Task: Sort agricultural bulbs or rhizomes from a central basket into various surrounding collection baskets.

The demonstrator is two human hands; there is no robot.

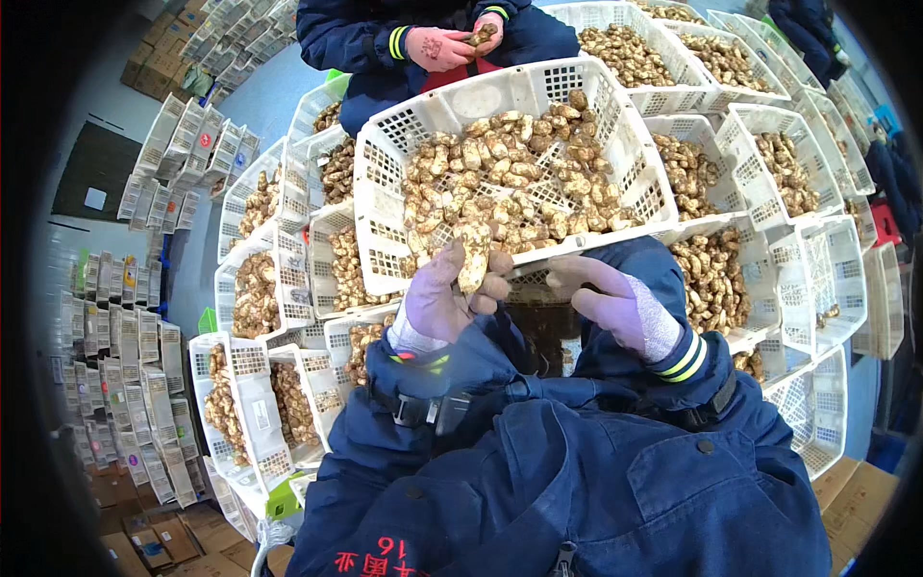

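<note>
My left hand (440, 299), in a pale purple glove with soiled fingertips, grips a cream-and-brown mushroom (474, 260) that looks like a matsutake. It is held over the near rim of a white perforated plastic crate (476, 101). Many similar mushrooms (505, 169) lie in that crate, with some of its grid floor showing between them. To the right, my right hand (624, 303), gloved alike, hovers just below the crate's near edge with its fingers apart and nothing in them.
Crates of mushrooms stand close on the left (252, 296) and right (710, 281). Across the crate, a co-worker's gloved hands (451, 47) hold another mushroom (482, 34). Stacked white crates (122, 360) line the far left. Cardboard boxes (858, 505) lie at lower right.
</note>
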